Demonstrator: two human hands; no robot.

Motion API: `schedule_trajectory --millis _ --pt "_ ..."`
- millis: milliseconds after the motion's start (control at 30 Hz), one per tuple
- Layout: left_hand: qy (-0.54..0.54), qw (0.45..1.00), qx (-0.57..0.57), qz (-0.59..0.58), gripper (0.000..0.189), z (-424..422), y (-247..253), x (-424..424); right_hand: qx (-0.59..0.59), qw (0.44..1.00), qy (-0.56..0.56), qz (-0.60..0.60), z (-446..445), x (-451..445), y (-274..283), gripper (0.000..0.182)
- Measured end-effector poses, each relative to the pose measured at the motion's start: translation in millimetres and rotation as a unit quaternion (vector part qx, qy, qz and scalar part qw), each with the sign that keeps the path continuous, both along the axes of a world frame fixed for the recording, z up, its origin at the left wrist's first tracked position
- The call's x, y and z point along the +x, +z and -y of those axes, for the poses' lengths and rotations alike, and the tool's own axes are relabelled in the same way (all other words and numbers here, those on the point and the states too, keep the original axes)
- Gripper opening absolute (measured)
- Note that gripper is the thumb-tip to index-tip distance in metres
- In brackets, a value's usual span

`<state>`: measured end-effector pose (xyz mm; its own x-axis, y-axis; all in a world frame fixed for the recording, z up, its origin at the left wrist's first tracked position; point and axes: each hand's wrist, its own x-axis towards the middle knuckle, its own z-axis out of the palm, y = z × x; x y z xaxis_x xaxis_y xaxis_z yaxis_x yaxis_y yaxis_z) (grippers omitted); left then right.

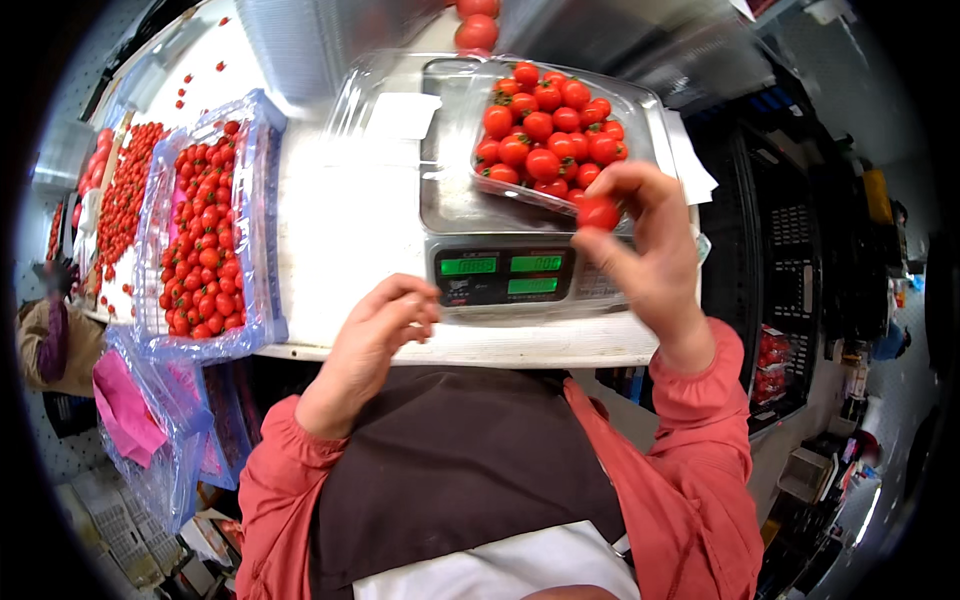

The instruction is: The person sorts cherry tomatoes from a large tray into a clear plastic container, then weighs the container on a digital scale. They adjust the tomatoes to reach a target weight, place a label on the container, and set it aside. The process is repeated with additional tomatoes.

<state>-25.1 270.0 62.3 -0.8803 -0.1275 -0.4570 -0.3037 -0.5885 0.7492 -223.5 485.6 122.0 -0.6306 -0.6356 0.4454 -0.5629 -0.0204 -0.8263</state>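
A red cherry tomato (598,214) is pinched between the thumb and fingers of my right hand (646,244), at the near right corner of a clear plastic clamshell (491,182). Many cherry tomatoes (542,164) fill that container, which rests tilted on the steel pan (450,210) of a digital scale. Its clear lid lies open to the left, with a white paper slip (403,115) at it. The scale's green displays (535,263) are lit. My left hand (390,319) holds nothing, fingers loosely bent, beside the scale's front left corner.
To the left stands a blue plastic crate (270,225) lined with clear film, holding small tomatoes (202,255). Beyond it lie more loose tomatoes (127,202). Stacked clear containers (300,45) are behind. Black crates (787,247) stand at right. A co-worker's sleeve (54,341) shows at far left.
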Motion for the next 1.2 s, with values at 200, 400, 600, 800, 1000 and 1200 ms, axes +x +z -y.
schedule_trajectory --millis 200,400,600,800,1000,1200 --pt "-0.085 0.991 -0.018 -0.102 0.036 -27.7 18.3 -26.6 0.013 0.996 0.09 -0.005 23.1 46.0 -25.6 0.06" --pt "-0.051 0.994 0.025 -0.092 0.03 -29.8 10.9 -27.2 -0.004 0.992 0.121 0.018 31.6 62.6 -45.2 0.06" --pt "0.008 0.992 -0.015 -0.125 0.029 -26.0 4.3 -23.3 -0.045 0.984 0.1 0.138 25.3 60.8 -46.8 0.053" --pt "-0.011 0.989 -0.06 -0.135 0.027 -9.4 -16.4 -8.7 -0.036 0.984 0.079 0.156 15.7 64.7 -55.1 0.035" --pt "0.075 0.962 -0.239 -0.11 0.024 40.9 1.2 40.9 -0.037 0.98 0.086 0.176 9.3 67.0 -56.0 0.026" --pt "0.378 0.83 -0.408 -0.042 0.023 112.4 11.2 89.5 -0.083 0.987 0.054 0.13 5.5 55.6 -44.2 0.018"
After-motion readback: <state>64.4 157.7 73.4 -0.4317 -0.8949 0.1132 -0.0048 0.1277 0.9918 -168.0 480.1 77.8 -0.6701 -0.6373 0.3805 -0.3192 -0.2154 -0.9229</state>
